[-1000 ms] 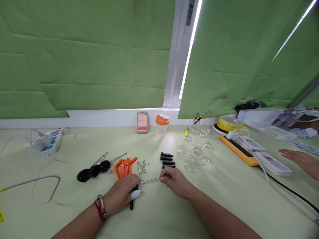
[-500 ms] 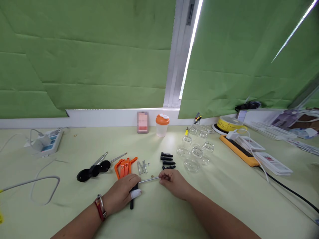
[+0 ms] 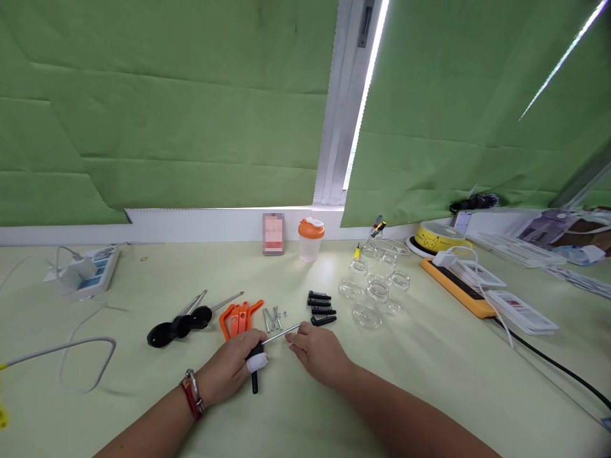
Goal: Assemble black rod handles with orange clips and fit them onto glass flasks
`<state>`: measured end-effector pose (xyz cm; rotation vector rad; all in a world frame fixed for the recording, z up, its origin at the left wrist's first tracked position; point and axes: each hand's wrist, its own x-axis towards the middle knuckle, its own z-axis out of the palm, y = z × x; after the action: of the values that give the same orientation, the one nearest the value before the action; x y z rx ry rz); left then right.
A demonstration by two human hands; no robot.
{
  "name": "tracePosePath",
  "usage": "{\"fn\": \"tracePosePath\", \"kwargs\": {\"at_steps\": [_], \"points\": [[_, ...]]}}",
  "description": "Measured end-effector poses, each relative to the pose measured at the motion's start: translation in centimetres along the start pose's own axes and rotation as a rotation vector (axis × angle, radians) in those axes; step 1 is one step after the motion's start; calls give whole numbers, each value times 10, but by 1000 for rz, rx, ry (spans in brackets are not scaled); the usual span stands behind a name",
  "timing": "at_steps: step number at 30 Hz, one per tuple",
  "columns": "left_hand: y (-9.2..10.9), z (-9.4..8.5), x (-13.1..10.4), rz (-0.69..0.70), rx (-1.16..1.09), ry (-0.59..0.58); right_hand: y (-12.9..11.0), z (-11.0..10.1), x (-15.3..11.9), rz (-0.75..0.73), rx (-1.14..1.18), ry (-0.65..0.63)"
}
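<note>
My left hand (image 3: pixel 233 362), with white tape on one digit, is closed around a black part with a thin metal rod (image 3: pixel 281 333) sticking out to the right. A black stem of this part points down below the hand. Close to the rod's tip is my right hand (image 3: pixel 317 353), its fingertips pinched together low over the table. Whatever they grip is hidden. Orange lever-like parts (image 3: pixel 240 317) lie just beyond my left hand. Metal pins (image 3: pixel 272 319) and tiny bits lie to their right. Several black pieces with springs (image 3: pixel 321 307) lie beyond my right hand.
Black round parts with metal rods (image 3: pixel 184 326) lie at left. Clear glass jars (image 3: pixel 377 292) stand at right. An orange-lidded cup (image 3: pixel 310 240) and a phone-like panel (image 3: pixel 273 235) are at the back. Power strips (image 3: pixel 453 286) and cables flank the table.
My right hand has left the rod's tip and moved slightly left, down to where a small brownish bit lay. The rod now tilts upward more, and the left hand has shifted slightly.
</note>
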<state>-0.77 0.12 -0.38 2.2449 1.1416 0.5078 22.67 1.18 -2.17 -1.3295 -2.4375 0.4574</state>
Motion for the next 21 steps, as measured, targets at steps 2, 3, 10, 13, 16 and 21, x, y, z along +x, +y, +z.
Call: {"fn": "tracePosePath", "kwargs": {"at_steps": [2,3,10,13,16,21], "points": [[0,0,0,0,0,-6,0,1,1,-9,16,3],[0,0,0,2,-1,-8,1,0,0,-16,31,6],[3,-3,-2,19,10,-19,4,-17,-8,-27,164,-36],[3,-3,-1,30,31,-25,8,-26,-12,58,243,-62],[3,-3,-1,46,57,-28,15,-29,-14,176,416,-72],[2,-1,-1,58,81,-23,23,-23,-13,255,684,-44]]}}
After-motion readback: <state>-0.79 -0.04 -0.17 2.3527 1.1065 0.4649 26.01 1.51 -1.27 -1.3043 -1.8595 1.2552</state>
